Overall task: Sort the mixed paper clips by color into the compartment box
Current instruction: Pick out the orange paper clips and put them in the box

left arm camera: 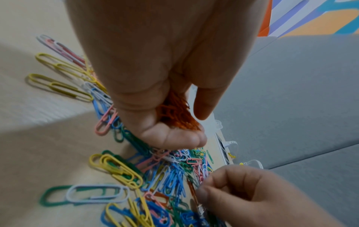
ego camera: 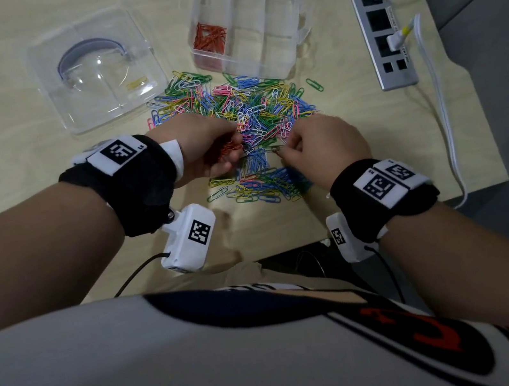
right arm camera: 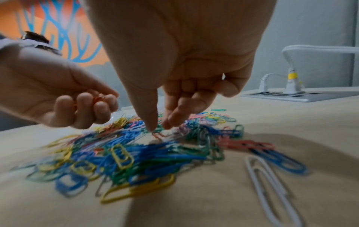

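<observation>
A heap of mixed paper clips (ego camera: 247,116) in several colours lies mid-table. Behind it stands the clear compartment box (ego camera: 271,21); its near-left cell holds orange-red clips (ego camera: 208,37), and the other cells look bare. My left hand (ego camera: 232,149) hovers at the heap's near-left edge, fingers curled round a bunch of orange-red clips (left arm camera: 176,116). My right hand (ego camera: 280,151) is down on the heap's near side. Its thumb (right arm camera: 150,126) and forefinger pinch a single orange-red clip (right arm camera: 157,136) that still lies among the others. The same pinch (left arm camera: 200,192) shows in the left wrist view.
A clear lid (ego camera: 94,71) lies at the back left. A grey power strip (ego camera: 381,30) with white plugs and a cable runs along the table's right edge. A stray green clip (ego camera: 314,84) and a white clip (right arm camera: 272,192) lie apart from the heap.
</observation>
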A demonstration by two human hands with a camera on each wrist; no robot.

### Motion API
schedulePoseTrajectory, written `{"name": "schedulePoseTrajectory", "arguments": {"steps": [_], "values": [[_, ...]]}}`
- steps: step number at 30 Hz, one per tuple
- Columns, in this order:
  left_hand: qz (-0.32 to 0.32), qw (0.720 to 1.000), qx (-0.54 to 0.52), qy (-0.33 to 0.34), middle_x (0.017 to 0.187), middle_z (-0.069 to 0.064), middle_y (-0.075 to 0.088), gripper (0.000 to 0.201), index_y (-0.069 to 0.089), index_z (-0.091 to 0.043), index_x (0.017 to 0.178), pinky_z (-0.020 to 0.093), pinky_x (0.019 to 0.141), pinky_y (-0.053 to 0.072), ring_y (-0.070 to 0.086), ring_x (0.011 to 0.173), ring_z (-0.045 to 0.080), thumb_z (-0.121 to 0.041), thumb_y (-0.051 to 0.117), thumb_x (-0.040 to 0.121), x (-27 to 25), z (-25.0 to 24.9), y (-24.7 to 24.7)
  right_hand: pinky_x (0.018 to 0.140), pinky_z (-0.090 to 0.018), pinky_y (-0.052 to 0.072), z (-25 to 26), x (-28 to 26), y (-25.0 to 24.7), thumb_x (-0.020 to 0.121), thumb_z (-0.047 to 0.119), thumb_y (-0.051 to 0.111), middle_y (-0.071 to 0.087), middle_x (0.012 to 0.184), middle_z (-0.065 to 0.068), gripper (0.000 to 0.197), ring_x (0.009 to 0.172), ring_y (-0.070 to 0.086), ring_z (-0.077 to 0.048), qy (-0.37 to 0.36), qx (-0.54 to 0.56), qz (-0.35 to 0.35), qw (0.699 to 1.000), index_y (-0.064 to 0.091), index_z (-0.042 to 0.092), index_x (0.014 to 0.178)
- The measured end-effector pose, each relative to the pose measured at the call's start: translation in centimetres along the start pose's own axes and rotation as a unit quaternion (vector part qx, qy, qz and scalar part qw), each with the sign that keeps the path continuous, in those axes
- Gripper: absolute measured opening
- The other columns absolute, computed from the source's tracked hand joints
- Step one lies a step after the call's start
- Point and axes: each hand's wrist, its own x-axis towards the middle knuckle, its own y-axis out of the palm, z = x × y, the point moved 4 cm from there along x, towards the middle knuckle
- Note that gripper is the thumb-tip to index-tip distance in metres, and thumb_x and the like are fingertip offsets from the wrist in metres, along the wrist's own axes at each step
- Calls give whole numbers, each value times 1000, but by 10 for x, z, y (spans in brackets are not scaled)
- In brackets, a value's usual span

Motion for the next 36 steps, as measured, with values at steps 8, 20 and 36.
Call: {"name": "schedulePoseTrajectory", "arguments": {"steps": [8,20,36], "values": [[5,1000,5,2,50,-2,58,27,56,-12,77,14,43,45,54,43,7,-24,48,99,1,0,1,75,-34,35,11,0,11,89,33,53,66,99,-4,24,93,62,-30,-25,-89,9,996,70,19,99],[19,998,-28,47,60,1,58,26,59,-13,76,18,50,48,55,51,9,-27,54,97,4,0,6,79,-29,43,49,-4,-14,89,26,63,66,91,0,11,87,59,-15,-123,214,-42,968,73,22,89],[25,999,9,31,58,4,55,27,57,-11,77,27,57,33,46,45,15,-21,47,100,9,1,-7,98,-30,40,-13,-2,3,71,30,85,28,135,-13,93,111,53,-30,110,80,114,984,30,13,144]]}}
